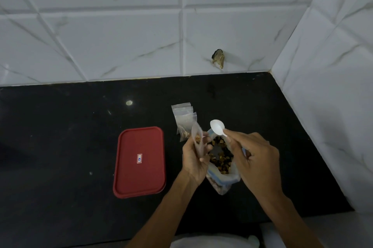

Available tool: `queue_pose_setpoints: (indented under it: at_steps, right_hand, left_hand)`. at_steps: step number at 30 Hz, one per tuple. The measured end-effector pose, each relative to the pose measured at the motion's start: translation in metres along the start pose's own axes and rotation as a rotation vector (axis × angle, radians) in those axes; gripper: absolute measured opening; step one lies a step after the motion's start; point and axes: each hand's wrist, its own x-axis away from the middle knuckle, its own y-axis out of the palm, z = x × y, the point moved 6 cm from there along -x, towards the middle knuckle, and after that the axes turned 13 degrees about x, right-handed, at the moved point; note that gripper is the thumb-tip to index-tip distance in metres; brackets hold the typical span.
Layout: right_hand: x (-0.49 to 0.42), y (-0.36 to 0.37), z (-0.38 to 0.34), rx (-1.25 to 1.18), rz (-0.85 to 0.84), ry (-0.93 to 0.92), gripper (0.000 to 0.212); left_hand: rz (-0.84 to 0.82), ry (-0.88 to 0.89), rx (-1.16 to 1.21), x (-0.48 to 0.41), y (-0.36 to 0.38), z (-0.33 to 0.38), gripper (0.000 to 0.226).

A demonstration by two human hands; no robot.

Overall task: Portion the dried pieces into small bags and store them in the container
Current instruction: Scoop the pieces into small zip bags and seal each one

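My left hand holds a small clear bag upright, with a few brown dried pieces inside it. My right hand pinches the handle of a white plastic spoon, whose empty bowl is raised just above the bag's mouth. Below both hands a large zip bag stands open on the black counter, full of dark brown and yellow dried pieces. A red-lidded container lies shut to the left. Several small clear bags lie behind my left hand.
The black counter ends at white marble-look tiled walls at the back and the right, forming a corner. A chipped hole marks the back wall. Something white shows at the bottom edge.
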Motion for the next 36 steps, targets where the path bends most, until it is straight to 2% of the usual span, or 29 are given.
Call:
queue_pose_setpoints:
  at_steps: [9,14,19,21,24,26,27,29,31,32,36]
  right_hand:
    - [0.023,0.023,0.046,0.066,-0.090,0.099,0.015]
    - [0.044,0.065,0.083,0.147,-0.337,0.203,0.021]
    - [0.055,0.106,0.085,0.226,-0.602,0.197,0.029]
    - [0.059,0.119,0.086,0.230,-0.722,0.272,0.034]
    - [0.057,0.128,0.078,0.221,-0.748,0.239,0.030]
    - [0.058,0.132,0.069,0.244,-0.840,0.190,0.031]
    - [0.059,0.132,0.066,0.252,-0.857,0.169,0.030]
    - [0.060,0.130,0.066,0.192,-0.761,0.180,0.025]
    - [0.061,0.124,0.068,0.059,-0.618,0.259,0.020]
    - [0.062,0.122,0.071,-0.008,-0.598,0.322,0.019]
    - [0.052,0.123,0.081,-0.162,-0.651,0.528,0.017]
  left_hand:
    - [0.086,0.017,-0.038,-0.006,-0.018,0.002,0.028]
    - [0.126,0.052,-0.046,-0.009,-0.027,0.007,0.029]
    - [0.176,0.066,-0.060,-0.010,-0.043,0.005,0.028]
    - [0.189,0.080,-0.073,-0.010,-0.046,0.005,0.028]
    - [0.217,0.102,-0.089,-0.011,-0.051,0.004,0.031]
    - [0.228,0.114,-0.105,-0.012,-0.054,0.003,0.033]
    - [0.232,0.113,-0.112,-0.012,-0.055,0.001,0.033]
    - [0.241,0.110,-0.115,-0.012,-0.054,-0.001,0.033]
    - [0.250,0.110,-0.114,-0.013,-0.052,-0.002,0.033]
    - [0.251,0.110,-0.119,-0.013,-0.052,-0.001,0.033]
    - [0.260,0.096,-0.105,-0.013,-0.052,-0.001,0.032]
